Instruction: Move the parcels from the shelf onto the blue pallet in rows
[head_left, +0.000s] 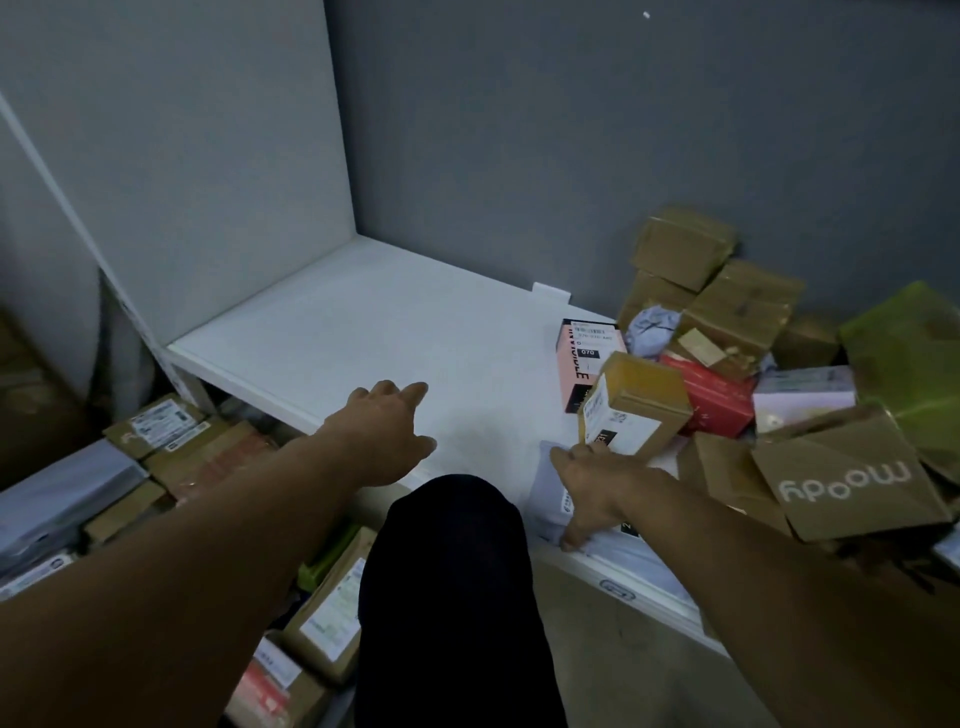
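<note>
A white shelf board (363, 332) runs across the middle of the view. Parcels are heaped on its right end: a pink box (584, 364), a small brown box with a white label (636, 405), a red box (717, 395) and several brown cartons (737, 306). My left hand (387, 431) hovers over the bare left part of the shelf, fingers spread and holding nothing. My right hand (587, 488) lies on a flat white mailer (550, 483) at the shelf's front edge, thumb at its near edge. The blue pallet is not in view.
Below the shelf at the left lie more parcels (166, 431) and a grey mailer (67, 493). A brown "moody" carton (852, 473) and a green bag (909, 358) sit at the right. My dark-clothed knee (452, 571) is between my arms. Grey walls stand behind.
</note>
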